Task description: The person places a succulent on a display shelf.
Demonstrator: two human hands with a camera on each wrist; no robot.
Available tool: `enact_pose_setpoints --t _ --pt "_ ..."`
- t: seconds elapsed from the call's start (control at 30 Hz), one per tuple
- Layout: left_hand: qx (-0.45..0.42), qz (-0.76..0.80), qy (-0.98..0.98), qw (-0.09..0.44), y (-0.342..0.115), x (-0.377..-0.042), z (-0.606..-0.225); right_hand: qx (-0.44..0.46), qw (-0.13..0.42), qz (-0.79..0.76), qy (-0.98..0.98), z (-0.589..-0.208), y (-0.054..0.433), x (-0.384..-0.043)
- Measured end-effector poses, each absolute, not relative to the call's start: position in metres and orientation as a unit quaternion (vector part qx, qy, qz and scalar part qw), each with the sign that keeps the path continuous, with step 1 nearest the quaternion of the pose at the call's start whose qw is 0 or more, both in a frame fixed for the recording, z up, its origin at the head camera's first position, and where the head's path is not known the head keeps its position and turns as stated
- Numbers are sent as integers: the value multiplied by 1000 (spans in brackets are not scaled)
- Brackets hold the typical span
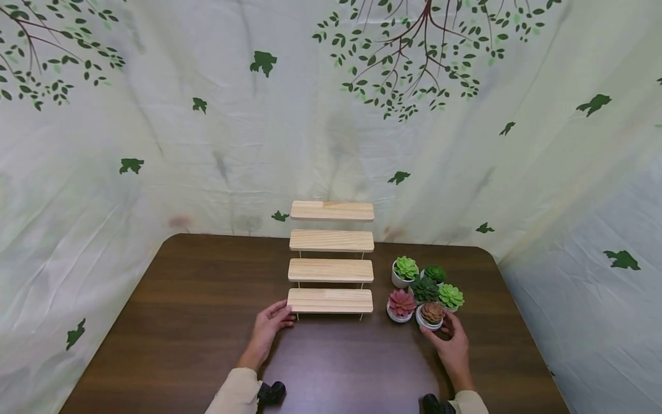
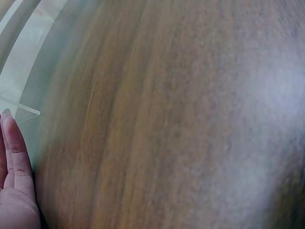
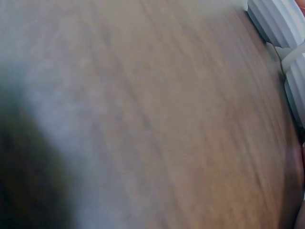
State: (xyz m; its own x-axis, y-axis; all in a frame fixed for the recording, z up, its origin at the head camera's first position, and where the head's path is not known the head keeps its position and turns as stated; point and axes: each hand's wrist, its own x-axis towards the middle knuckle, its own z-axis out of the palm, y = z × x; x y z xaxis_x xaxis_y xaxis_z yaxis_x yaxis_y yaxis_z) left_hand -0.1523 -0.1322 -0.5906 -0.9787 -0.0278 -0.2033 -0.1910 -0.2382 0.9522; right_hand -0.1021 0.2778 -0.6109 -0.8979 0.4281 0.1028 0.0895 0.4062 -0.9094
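Observation:
A tiered stand with several pale wooden shelves (image 1: 330, 301) rises in the middle of the head view. At the left end of its lowest shelf my left hand (image 1: 270, 328) rests with its fingers fairly straight. Those fingers (image 2: 17, 148) show at the left wrist view's edge, beside a clear panel (image 2: 29, 112). My right hand (image 1: 451, 345) holds the white pot of a brown artificial succulent (image 1: 431, 313) between thumb and fingers. A red succulent (image 1: 401, 303) stands just left of it. Ribbed white pots (image 3: 279, 21) fill the right wrist view's right edge.
Behind the brown one cluster a dark green succulent (image 1: 425, 289), light green ones (image 1: 405, 268) and another green one (image 1: 434, 273). All sit on a dark brown wooden table (image 1: 207, 299) with rounded far corners. A leaf-printed cloth (image 1: 310, 144) hangs behind the table.

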Motion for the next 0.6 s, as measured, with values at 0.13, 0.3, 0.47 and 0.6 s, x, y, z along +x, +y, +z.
enact_pose_setpoints --t 0.13,0.3,0.47,0.6 --pt "-101 788 605 58 -132 -153 -590 -167 136 512 -832 -607 280 -104" --pt "-111 785 606 61 -133 -152 -589 -170 97 506 -840 -603 282 -105" --pt "-116 788 601 64 -133 -153 -589 -174 93 510 -837 -603 283 -106" --pt "-120 790 598 63 -133 -153 -589 -173 96 512 -836 -604 282 -107"
